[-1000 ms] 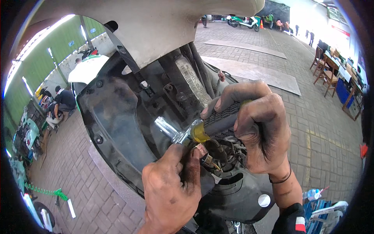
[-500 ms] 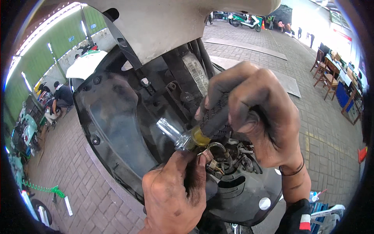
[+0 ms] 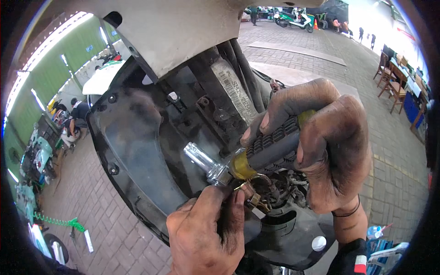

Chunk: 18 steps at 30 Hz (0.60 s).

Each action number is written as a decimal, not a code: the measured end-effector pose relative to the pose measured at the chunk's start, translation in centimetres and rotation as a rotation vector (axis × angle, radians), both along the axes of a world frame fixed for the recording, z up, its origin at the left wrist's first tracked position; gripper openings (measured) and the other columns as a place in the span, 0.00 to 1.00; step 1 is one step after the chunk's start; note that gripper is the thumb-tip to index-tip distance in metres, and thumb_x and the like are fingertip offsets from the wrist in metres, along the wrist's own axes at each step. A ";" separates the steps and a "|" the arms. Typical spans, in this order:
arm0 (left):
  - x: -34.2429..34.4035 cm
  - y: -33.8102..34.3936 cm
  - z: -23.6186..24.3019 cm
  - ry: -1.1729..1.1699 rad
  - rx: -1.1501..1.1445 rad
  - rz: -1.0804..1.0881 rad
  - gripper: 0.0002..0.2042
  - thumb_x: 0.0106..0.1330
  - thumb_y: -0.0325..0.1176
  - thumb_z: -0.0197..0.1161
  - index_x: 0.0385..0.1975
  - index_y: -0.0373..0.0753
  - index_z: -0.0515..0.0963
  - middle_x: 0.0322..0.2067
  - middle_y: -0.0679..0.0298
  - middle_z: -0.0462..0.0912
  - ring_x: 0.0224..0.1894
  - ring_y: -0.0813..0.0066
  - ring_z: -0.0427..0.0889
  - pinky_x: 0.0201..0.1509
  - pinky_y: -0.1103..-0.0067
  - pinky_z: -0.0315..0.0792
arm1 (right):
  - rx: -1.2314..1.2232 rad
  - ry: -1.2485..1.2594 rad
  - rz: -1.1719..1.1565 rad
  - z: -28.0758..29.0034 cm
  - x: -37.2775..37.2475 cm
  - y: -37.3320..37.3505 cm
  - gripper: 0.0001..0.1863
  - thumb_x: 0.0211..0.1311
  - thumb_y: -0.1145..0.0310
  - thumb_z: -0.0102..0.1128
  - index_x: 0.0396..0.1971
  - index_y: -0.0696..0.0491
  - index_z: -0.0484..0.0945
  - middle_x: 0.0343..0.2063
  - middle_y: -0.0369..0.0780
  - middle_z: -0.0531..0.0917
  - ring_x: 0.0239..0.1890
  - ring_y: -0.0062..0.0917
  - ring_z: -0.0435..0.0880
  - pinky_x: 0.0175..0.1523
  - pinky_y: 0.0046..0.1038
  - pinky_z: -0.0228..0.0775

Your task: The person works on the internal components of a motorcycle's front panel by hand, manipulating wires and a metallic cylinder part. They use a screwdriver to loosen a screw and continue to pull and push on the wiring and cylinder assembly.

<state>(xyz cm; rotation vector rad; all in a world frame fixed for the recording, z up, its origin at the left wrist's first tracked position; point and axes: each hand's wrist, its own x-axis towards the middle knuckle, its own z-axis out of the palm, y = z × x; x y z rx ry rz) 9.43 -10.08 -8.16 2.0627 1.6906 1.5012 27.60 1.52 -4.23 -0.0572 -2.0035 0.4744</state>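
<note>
My right hand [image 3: 332, 151] is wrapped round a black ridged tool handle [image 3: 279, 146] with a yellow collar [image 3: 239, 166]. A chrome socket-like piece [image 3: 199, 158] sticks out from the collar end toward the upper left. Just below that piece my left hand [image 3: 206, 233] has its thumb and forefinger pinched at a small copper-coloured metal fitting [image 3: 249, 195] with wires behind it; its other fingers are curled out of sight. Both hands are over the opened front of a scooter, with a black inner panel [image 3: 133, 137], a grey upper panel [image 3: 183, 32] and dark frame tubes [image 3: 238, 73].
Two crouching people [image 3: 75, 119] are among scooters at the left wall, near a green coiled hose [image 3: 55, 221]. A parked scooter [image 3: 295, 20] stands at the back. Chairs [image 3: 396, 94] and a cluttered table [image 3: 403, 73] line the right; a bottle [image 3: 373, 231] sits low right.
My right hand and the handle have shifted right, and my left hand a little down. More of the ridged grip shows. The view has moved slightly.
</note>
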 end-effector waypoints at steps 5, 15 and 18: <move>-0.1 -0.8 0.0 0.106 0.054 0.079 0.06 0.73 0.23 0.69 0.34 0.30 0.78 0.28 0.52 0.87 0.24 0.65 0.85 0.28 0.75 0.73 | 0.011 0.150 0.073 -2.4 -1.3 1.2 0.11 0.77 0.65 0.62 0.44 0.52 0.68 0.49 0.53 0.78 0.50 0.39 0.90 0.51 0.44 0.92; 2.9 -1.9 1.8 0.023 -0.213 0.329 0.06 0.73 0.25 0.69 0.34 0.33 0.80 0.22 0.60 0.81 0.22 0.83 0.69 0.26 0.80 0.64 | 0.142 0.154 0.237 -2.0 0.0 3.6 0.29 0.71 0.41 0.66 0.18 0.50 0.82 0.45 0.53 0.83 0.43 0.38 0.93 0.45 0.41 0.91; 2.7 -1.5 1.6 -0.012 -0.210 0.374 0.07 0.73 0.27 0.70 0.34 0.33 0.80 0.20 0.62 0.79 0.23 0.85 0.68 0.26 0.80 0.62 | 0.266 0.178 0.321 -2.2 -0.5 4.9 0.32 0.71 0.39 0.64 0.17 0.51 0.83 0.47 0.54 0.83 0.43 0.40 0.93 0.45 0.42 0.91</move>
